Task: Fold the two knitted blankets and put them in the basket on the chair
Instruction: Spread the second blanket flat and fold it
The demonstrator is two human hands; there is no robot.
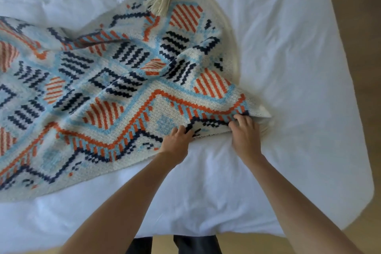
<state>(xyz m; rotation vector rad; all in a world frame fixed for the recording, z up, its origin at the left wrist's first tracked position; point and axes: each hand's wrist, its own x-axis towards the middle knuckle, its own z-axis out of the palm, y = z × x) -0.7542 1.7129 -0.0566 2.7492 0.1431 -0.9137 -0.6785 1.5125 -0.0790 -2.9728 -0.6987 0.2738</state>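
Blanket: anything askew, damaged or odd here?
No damage shows. The knitted blanket lies skewed and rumpled on the bed, and its far corner looks folded over, with the tassel lying on the pattern. The left hand and right hand grip the near corner.

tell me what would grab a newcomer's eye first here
The knitted blanket, patterned in orange, navy and light blue, stands out first. It lies rumpled across the left and middle of the white bed. At its near right corner both hands, the left hand and the right hand, grip the edge close together. A cream tassel lies on the blanket's far corner, near the top of the view.
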